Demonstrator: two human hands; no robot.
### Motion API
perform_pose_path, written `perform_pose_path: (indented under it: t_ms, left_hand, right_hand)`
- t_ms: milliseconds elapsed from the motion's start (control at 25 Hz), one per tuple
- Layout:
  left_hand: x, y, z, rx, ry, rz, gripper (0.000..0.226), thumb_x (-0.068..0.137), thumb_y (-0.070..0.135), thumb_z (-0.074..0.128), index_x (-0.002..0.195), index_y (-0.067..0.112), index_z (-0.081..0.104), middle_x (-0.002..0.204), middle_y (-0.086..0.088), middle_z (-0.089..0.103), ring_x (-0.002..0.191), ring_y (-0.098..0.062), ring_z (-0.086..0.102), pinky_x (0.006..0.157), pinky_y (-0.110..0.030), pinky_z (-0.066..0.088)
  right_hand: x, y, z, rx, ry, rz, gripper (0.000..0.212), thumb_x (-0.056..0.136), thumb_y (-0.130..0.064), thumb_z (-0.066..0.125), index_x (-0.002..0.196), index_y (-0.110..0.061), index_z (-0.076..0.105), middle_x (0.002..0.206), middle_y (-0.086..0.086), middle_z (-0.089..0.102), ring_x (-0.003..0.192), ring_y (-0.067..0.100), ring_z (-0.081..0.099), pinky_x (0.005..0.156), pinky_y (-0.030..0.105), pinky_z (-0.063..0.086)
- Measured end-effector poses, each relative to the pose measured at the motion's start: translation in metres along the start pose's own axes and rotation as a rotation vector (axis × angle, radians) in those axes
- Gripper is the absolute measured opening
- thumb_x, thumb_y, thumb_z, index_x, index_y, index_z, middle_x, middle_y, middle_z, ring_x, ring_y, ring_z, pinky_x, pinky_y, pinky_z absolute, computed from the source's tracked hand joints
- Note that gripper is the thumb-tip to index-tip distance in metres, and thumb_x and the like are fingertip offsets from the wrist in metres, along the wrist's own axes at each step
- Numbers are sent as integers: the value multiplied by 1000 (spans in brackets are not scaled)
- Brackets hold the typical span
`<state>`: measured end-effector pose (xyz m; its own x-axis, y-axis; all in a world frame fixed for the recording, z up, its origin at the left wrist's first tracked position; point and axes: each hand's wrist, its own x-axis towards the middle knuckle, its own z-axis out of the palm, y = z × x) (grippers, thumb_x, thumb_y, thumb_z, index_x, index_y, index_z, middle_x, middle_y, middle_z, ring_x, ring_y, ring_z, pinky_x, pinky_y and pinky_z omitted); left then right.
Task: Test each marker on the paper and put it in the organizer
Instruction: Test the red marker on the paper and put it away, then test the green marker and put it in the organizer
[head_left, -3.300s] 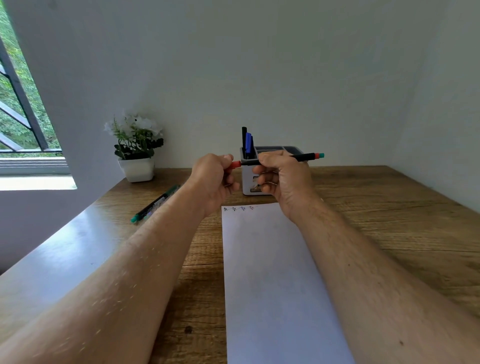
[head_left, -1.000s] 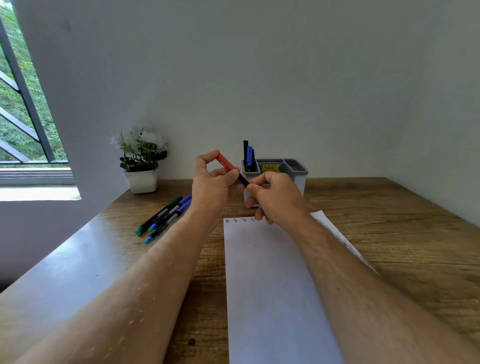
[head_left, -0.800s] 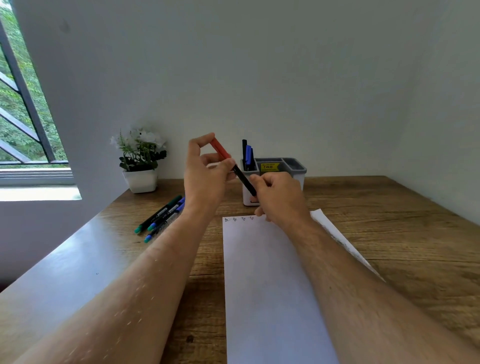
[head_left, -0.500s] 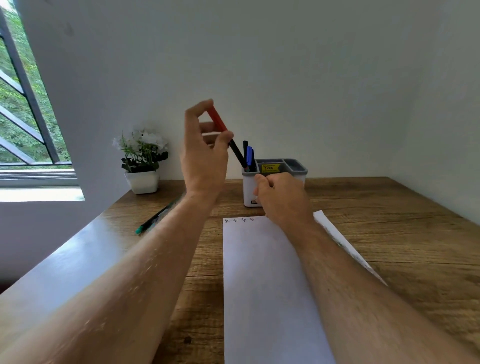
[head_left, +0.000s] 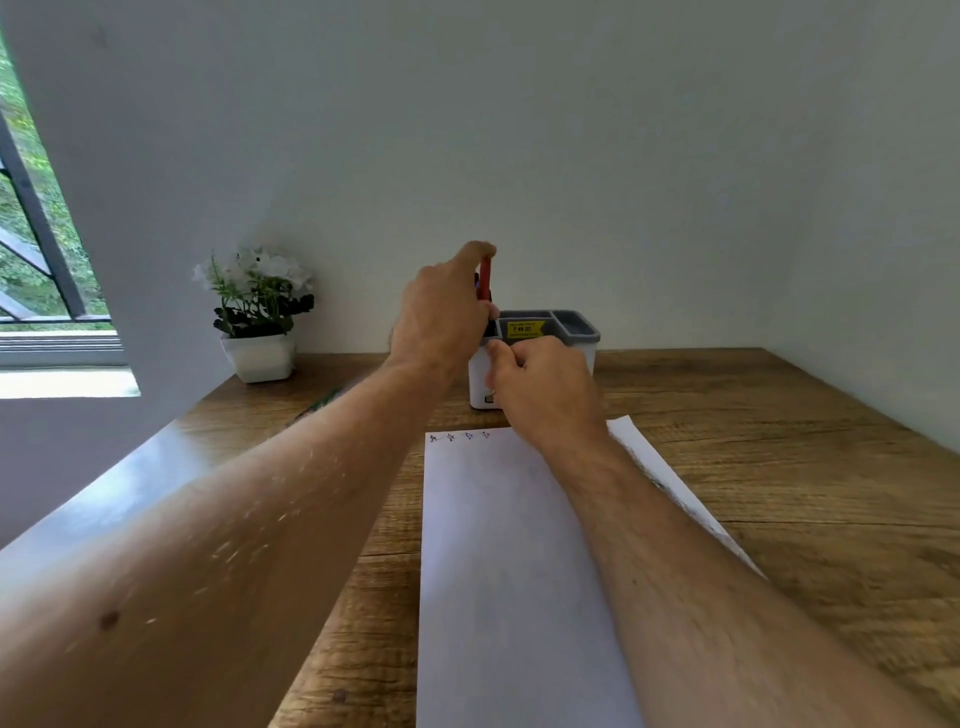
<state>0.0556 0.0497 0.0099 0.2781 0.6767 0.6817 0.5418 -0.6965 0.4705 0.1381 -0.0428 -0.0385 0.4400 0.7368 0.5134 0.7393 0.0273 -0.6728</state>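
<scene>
Your left hand (head_left: 441, 322) pinches the red-capped marker (head_left: 485, 278) upright over the organizer's (head_left: 540, 343) left compartment; your right hand (head_left: 540, 389) curls against its front wall. Let go while it's tilted and the marker could catch the rim and tip onto the counter (head_left: 753, 441).

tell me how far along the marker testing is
Done: four small test marks at the top of the paper. In hand: the left hand is lowering a red marker into the organizer, steadied by the right hand. Left: at least one green marker on the table.
</scene>
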Motion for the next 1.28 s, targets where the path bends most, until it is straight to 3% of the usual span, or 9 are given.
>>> perform_pose_path:
  t_ms: [200,360,480,560,640,800,1080,1200,1280]
  left_hand:
    - [11,1,3,136,-66,-74,57,80,18,79,131,32,58,117,-6,69,99,-25,67,86,-44,58]
    - [11,1,2,174,-89,-72,69,82,19,78,143,28,48,130,-10,63,111,-29,63,91,-49,55]
    - [5,4,-1,140,-48,-74,68,82,28,80,141,23,45,116,-12,68,102,-27,66,85,-47,58]
    - [-3,6,-2,86,-18,-98,65,78,44,80,131,21,50,98,-5,68,88,-22,66,74,-36,57]
    - [-13,7,-4,74,-37,-133,60,72,57,79,114,21,56,81,4,60,76,-15,61,60,-23,45]
    - [-28,7,-2,119,-94,-178,39,73,51,80,87,17,67,71,8,59,70,-11,61,53,-19,42]
    - [-41,3,-10,117,-47,-221,33,78,47,78,90,19,66,83,3,68,62,-2,54,49,-16,34]
    - [-44,-2,-17,111,-49,-192,48,78,58,74,110,25,61,89,6,67,69,-7,58,51,-18,35]
    - [-45,-12,-28,239,-84,-169,50,84,64,62,120,30,58,102,5,70,82,-13,63,63,-27,45]
  right_hand:
    - [1,2,1,4,-8,5,43,101,-44,48,87,-12,73,83,4,72,77,16,67,77,40,60]
    - [1,3,2,-8,-6,23,42,100,-44,49,92,-11,73,89,5,72,82,18,67,81,42,59]
    - [2,4,3,-10,7,34,37,99,-43,52,91,-13,71,88,2,71,82,16,67,82,41,60]
    - [2,5,2,3,19,40,33,98,-43,55,89,-15,71,83,-1,69,78,14,66,79,37,60]
    - [3,5,1,-3,46,39,29,97,-41,57,88,-18,71,76,-5,65,73,10,64,71,29,58]
    - [3,7,0,-49,49,49,13,90,-33,64,89,-23,72,76,-9,65,70,6,61,54,16,42]
    - [3,8,2,-68,23,98,8,88,-29,69,96,-27,69,85,-9,60,79,8,60,67,23,49]
    - [3,8,3,-76,-3,91,10,89,-29,69,99,-25,70,88,-8,62,82,9,59,71,25,48]
    - [2,8,4,-67,-29,86,9,90,-27,68,98,-24,69,92,-6,64,85,9,59,73,26,49]
